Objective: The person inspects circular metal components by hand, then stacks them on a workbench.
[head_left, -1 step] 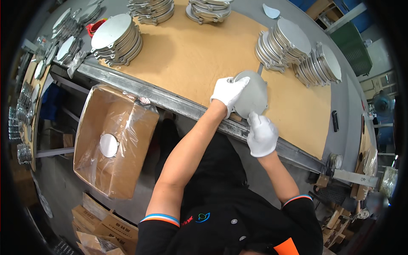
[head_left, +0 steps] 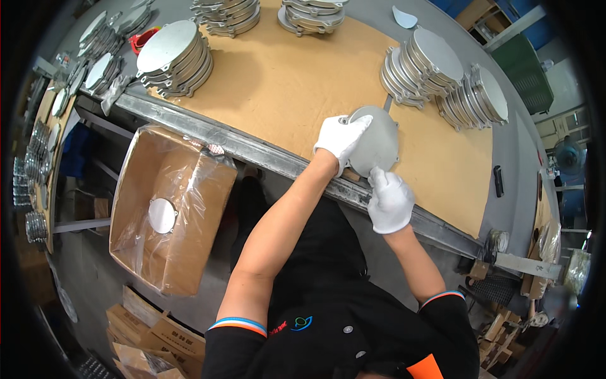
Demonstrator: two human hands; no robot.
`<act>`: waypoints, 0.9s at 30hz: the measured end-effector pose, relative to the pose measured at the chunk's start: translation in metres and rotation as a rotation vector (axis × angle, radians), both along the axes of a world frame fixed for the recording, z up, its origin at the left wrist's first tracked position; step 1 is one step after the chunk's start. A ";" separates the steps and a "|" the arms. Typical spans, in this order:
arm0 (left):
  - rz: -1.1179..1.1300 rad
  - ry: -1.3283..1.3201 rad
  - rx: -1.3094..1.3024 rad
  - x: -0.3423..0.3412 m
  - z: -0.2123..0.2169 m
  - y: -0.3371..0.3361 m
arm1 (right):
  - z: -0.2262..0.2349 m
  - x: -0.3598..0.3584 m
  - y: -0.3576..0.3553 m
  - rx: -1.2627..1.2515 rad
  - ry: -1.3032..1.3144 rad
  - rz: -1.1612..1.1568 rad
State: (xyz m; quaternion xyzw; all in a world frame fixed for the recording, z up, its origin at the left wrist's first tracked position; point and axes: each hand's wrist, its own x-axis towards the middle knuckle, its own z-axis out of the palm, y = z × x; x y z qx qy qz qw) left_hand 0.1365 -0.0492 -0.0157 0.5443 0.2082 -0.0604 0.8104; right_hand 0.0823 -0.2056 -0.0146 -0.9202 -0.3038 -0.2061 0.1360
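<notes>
A round grey metal cover [head_left: 377, 144] with small lugs on its rim is tilted up at the near edge of the bench. My left hand [head_left: 343, 138], in a white glove, grips its left side, thumb lying across the face. At the cover's lower rim is my right hand [head_left: 391, 203], also gloved in white, its fingers pinched together. Whatever those fingers may hold is hidden. Brown cardboard [head_left: 278, 82] covers the bench top around the cover.
Stacks of similar covers stand at the left [head_left: 173, 60], far side [head_left: 310, 16] and right [head_left: 429, 63]. A black-handled object [head_left: 499, 181] lies at right. Below the bench edge, left, an open lined carton [head_left: 208, 221] contains one round metal part [head_left: 162, 216].
</notes>
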 end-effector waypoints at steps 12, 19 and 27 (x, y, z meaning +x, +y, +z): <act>-0.012 0.017 -0.042 -0.001 0.005 -0.001 | 0.005 0.019 0.002 0.045 -0.016 0.068; 0.015 -0.004 -0.003 -0.005 0.006 0.000 | 0.007 0.010 0.001 0.027 0.033 0.077; 0.003 0.023 -0.024 -0.003 0.003 0.002 | 0.003 0.014 -0.004 0.078 0.026 0.066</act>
